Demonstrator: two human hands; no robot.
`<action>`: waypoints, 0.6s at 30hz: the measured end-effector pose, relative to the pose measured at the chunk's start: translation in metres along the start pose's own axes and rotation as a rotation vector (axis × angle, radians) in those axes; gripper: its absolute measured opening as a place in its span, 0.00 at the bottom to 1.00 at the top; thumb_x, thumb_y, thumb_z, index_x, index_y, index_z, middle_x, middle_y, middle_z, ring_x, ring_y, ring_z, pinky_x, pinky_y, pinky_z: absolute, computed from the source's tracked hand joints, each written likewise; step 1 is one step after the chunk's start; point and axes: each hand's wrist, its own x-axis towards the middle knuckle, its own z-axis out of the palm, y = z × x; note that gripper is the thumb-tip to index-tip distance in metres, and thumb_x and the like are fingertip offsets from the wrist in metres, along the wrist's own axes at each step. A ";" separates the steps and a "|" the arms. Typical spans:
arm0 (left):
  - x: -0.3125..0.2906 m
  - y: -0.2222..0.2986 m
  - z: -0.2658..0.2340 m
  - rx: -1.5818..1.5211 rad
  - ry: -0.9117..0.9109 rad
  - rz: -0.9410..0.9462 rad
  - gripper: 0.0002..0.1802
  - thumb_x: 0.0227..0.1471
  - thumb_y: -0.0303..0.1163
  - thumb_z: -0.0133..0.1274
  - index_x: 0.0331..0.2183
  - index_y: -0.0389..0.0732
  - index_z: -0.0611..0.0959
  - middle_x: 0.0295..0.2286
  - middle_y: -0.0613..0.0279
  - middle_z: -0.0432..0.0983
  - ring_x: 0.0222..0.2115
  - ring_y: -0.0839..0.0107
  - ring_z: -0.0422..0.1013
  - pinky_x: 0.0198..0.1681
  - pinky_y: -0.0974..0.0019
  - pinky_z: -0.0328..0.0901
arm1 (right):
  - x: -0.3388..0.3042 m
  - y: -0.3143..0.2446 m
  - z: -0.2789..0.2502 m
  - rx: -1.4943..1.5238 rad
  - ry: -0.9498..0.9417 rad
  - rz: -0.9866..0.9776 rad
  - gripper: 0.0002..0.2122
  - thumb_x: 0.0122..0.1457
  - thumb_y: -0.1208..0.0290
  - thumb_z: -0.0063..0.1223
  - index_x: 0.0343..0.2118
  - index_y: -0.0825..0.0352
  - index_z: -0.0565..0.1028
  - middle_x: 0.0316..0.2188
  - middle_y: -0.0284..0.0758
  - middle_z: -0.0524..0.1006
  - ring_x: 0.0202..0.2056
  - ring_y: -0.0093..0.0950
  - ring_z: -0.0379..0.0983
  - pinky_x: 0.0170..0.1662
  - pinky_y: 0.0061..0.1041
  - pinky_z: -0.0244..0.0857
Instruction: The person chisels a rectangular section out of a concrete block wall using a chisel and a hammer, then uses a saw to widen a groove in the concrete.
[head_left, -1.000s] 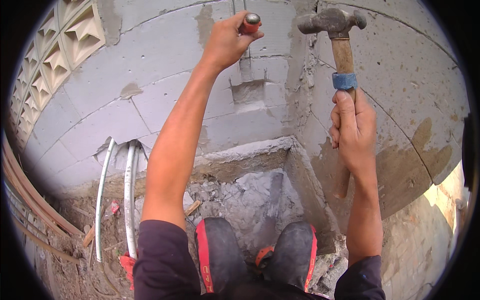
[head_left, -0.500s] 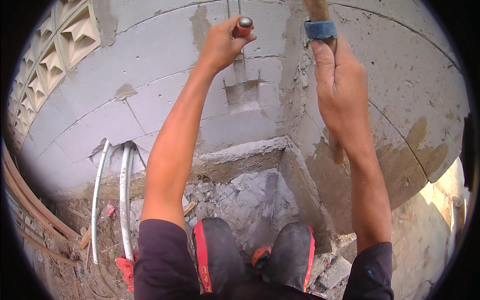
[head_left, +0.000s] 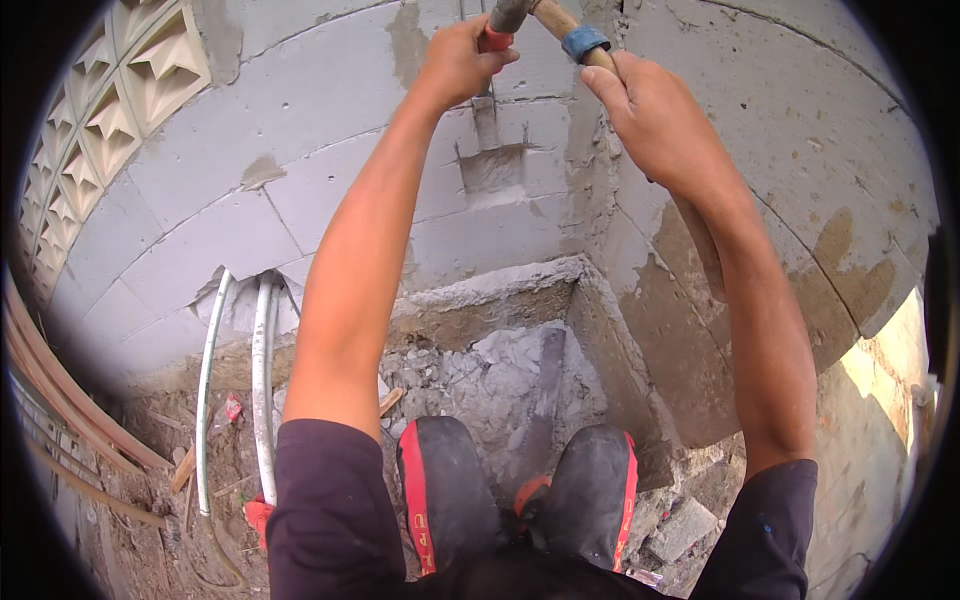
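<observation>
My left hand [head_left: 455, 65] is closed around the red handle of a chisel [head_left: 497, 40], held up against the grey block wall [head_left: 350, 120]. My right hand [head_left: 660, 125] grips the wooden handle of a hammer [head_left: 556, 20], which has a blue band around it. The hammer's grey head covers the chisel's top end and seems to touch it. Below my left hand, a narrow vertical groove [head_left: 485, 125] in the wall runs down to a square recess [head_left: 492, 172]. The chisel's tip is hidden.
Pale pipes [head_left: 262, 390] rise from the ground into a broken hole low in the wall at left. Between my knees lies a long dusty blade [head_left: 546, 375] with an orange handle. Rubble [head_left: 480, 375] and a rough concrete ledge [head_left: 490, 290] line the corner. Patterned vent blocks [head_left: 150, 80] stand upper left.
The hammer has swung left and down, its head coming onto the chisel's end, which showed bare before. My right hand moved up and tilted left; my left hand stayed nearly in place.
</observation>
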 end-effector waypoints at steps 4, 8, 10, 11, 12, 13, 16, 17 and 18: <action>0.020 -0.007 -0.031 -0.083 0.216 -0.317 0.20 0.50 0.39 0.67 0.40 0.35 0.82 0.32 0.60 0.82 0.34 0.73 0.75 0.41 0.65 0.68 | -0.020 -0.009 -0.004 0.215 0.246 -0.104 0.16 0.70 0.61 0.43 0.32 0.70 0.71 0.22 0.39 0.71 0.24 0.33 0.69 0.29 0.32 0.62; 0.013 -0.009 -0.026 -0.050 0.181 -0.154 0.20 0.50 0.39 0.67 0.40 0.36 0.83 0.33 0.61 0.82 0.35 0.72 0.75 0.43 0.65 0.68 | -0.026 -0.017 -0.028 0.358 0.340 -0.174 0.14 0.71 0.59 0.43 0.33 0.64 0.69 0.16 0.20 0.61 0.15 0.11 0.58 0.16 0.16 0.56; 0.007 -0.015 -0.026 -0.043 0.175 -0.034 0.19 0.51 0.38 0.66 0.40 0.36 0.83 0.34 0.61 0.82 0.35 0.73 0.75 0.43 0.65 0.68 | -0.031 -0.022 -0.025 0.431 0.311 -0.128 0.14 0.72 0.60 0.43 0.33 0.64 0.69 0.16 0.20 0.61 0.15 0.10 0.57 0.16 0.16 0.56; 0.007 -0.015 -0.025 -0.042 0.178 -0.005 0.18 0.51 0.37 0.66 0.40 0.36 0.83 0.34 0.61 0.82 0.35 0.73 0.76 0.43 0.65 0.68 | -0.031 -0.023 -0.026 0.448 0.300 -0.117 0.14 0.72 0.60 0.43 0.33 0.64 0.69 0.16 0.20 0.61 0.15 0.10 0.57 0.16 0.16 0.56; 0.007 -0.014 -0.022 -0.041 0.181 0.023 0.17 0.51 0.37 0.66 0.40 0.36 0.83 0.34 0.62 0.82 0.36 0.73 0.76 0.44 0.66 0.69 | -0.031 -0.025 -0.026 0.464 0.289 -0.106 0.13 0.72 0.60 0.43 0.32 0.64 0.69 0.16 0.20 0.61 0.15 0.10 0.57 0.16 0.16 0.56; 0.007 -0.014 -0.019 -0.040 0.185 0.052 0.16 0.51 0.36 0.65 0.40 0.37 0.83 0.34 0.62 0.82 0.36 0.73 0.76 0.44 0.66 0.69 | -0.030 -0.023 -0.026 0.434 0.275 -0.113 0.14 0.72 0.60 0.43 0.32 0.64 0.69 0.16 0.20 0.61 0.15 0.10 0.57 0.16 0.16 0.56; 0.007 -0.015 -0.014 -0.012 0.124 0.044 0.15 0.52 0.35 0.65 0.40 0.37 0.83 0.34 0.63 0.82 0.37 0.72 0.77 0.45 0.66 0.70 | -0.028 -0.017 -0.021 0.372 0.245 -0.111 0.14 0.72 0.60 0.43 0.32 0.64 0.69 0.16 0.20 0.61 0.15 0.10 0.57 0.16 0.17 0.56; 0.006 -0.015 -0.010 -0.045 0.120 0.026 0.15 0.52 0.35 0.65 0.40 0.38 0.83 0.34 0.63 0.83 0.38 0.72 0.78 0.45 0.66 0.70 | -0.028 -0.018 -0.021 0.359 0.240 -0.102 0.14 0.72 0.60 0.43 0.32 0.64 0.69 0.16 0.20 0.61 0.15 0.10 0.57 0.16 0.17 0.56; 0.005 -0.016 -0.006 -0.078 0.116 0.008 0.15 0.52 0.35 0.65 0.40 0.38 0.83 0.34 0.63 0.83 0.38 0.72 0.78 0.45 0.65 0.71 | -0.027 -0.018 -0.021 0.347 0.235 -0.094 0.14 0.71 0.60 0.43 0.32 0.64 0.69 0.16 0.19 0.61 0.15 0.10 0.57 0.16 0.17 0.56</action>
